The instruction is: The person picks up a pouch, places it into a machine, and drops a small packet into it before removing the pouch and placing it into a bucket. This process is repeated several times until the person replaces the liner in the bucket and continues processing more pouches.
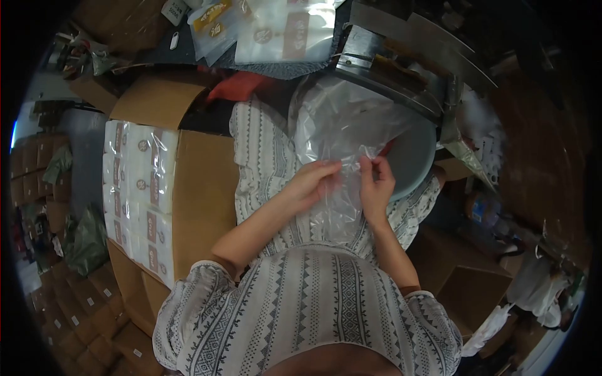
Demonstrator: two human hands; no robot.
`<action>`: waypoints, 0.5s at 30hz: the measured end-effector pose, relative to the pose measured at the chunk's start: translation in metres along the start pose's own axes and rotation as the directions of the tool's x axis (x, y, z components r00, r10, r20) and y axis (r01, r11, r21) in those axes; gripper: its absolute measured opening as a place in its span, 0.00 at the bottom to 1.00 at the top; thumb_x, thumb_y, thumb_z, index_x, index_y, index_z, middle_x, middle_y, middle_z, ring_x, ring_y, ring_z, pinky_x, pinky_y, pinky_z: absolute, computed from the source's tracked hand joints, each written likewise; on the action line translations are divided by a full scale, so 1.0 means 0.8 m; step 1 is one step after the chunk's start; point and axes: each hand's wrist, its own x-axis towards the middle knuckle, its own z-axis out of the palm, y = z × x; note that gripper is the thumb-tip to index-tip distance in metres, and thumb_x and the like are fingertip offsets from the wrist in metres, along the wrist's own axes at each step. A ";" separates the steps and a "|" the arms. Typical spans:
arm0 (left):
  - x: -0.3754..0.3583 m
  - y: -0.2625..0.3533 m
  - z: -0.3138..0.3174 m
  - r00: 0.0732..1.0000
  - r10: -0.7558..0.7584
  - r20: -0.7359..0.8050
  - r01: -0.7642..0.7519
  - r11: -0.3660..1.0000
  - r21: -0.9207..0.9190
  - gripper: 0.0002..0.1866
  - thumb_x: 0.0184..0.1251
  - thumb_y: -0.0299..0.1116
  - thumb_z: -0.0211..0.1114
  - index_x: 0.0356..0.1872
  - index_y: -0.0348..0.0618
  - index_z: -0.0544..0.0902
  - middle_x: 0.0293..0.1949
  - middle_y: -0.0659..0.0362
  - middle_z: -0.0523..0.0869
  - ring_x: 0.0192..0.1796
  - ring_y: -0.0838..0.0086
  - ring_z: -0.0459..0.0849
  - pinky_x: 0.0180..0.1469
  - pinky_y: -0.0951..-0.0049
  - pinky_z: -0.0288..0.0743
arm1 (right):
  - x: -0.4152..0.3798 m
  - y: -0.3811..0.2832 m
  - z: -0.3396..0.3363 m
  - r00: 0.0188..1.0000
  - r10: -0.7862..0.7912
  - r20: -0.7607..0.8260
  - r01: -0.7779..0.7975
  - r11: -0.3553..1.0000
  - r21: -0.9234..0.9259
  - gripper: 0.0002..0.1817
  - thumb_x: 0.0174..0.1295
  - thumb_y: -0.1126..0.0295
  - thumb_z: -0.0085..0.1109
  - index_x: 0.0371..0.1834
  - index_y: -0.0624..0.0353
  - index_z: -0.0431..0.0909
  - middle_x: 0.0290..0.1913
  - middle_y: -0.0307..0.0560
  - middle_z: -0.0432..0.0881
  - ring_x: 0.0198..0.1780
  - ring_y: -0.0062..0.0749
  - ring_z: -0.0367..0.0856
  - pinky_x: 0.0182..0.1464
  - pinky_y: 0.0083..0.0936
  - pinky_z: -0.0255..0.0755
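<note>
A large clear plastic bag (342, 128) lies across my lap and over a grey-blue tub (424, 155), its lower part hanging toward my waist. My left hand (313, 184) pinches the bag near its middle between thumb and fingers; the fingers are slightly blurred. Just to the right, my right hand (377, 187) grips the same film, thumb and forefinger pressed together. Something red shows at the tub's inner side, mostly hidden by the film and the hand.
Left of my legs stands an open cardboard box (204, 182) filled with wrapped white packs (141, 182). Ahead, printed plastic packages (285, 34) lie on a dark surface beside a metal machine (389, 69). Another open carton (470, 288) stands at right; several brown boxes (81, 307) are stacked at left.
</note>
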 end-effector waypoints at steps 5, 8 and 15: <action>0.008 0.004 -0.043 0.982 0.172 0.075 -0.156 0.971 -0.179 0.16 0.73 0.43 0.55 0.47 0.39 0.75 0.33 0.62 0.81 0.36 0.75 0.82 0.42 0.75 0.78 | -0.003 0.014 -0.033 0.994 0.040 -0.099 -0.044 0.998 -0.039 0.10 0.67 0.68 0.58 0.31 0.62 0.73 0.26 0.31 0.73 0.30 0.12 0.67 0.33 0.12 0.62; -0.019 0.027 -0.001 0.997 0.061 0.043 -0.053 0.983 -0.177 0.15 0.73 0.40 0.54 0.46 0.37 0.77 0.34 0.60 0.83 0.37 0.75 0.83 0.44 0.76 0.78 | -0.007 0.026 -0.039 0.996 0.021 -0.082 -0.028 0.996 -0.086 0.10 0.66 0.68 0.59 0.32 0.63 0.73 0.26 0.34 0.74 0.29 0.16 0.69 0.33 0.15 0.64; -0.011 0.008 -0.003 0.997 0.074 0.035 -0.079 0.983 0.168 0.13 0.68 0.37 0.62 0.42 0.36 0.80 0.32 0.61 0.83 0.37 0.76 0.82 0.44 0.77 0.77 | -0.010 0.009 -0.031 0.994 0.012 -0.110 -0.022 0.996 -0.091 0.08 0.64 0.70 0.61 0.36 0.62 0.73 0.31 0.37 0.76 0.34 0.20 0.72 0.40 0.18 0.67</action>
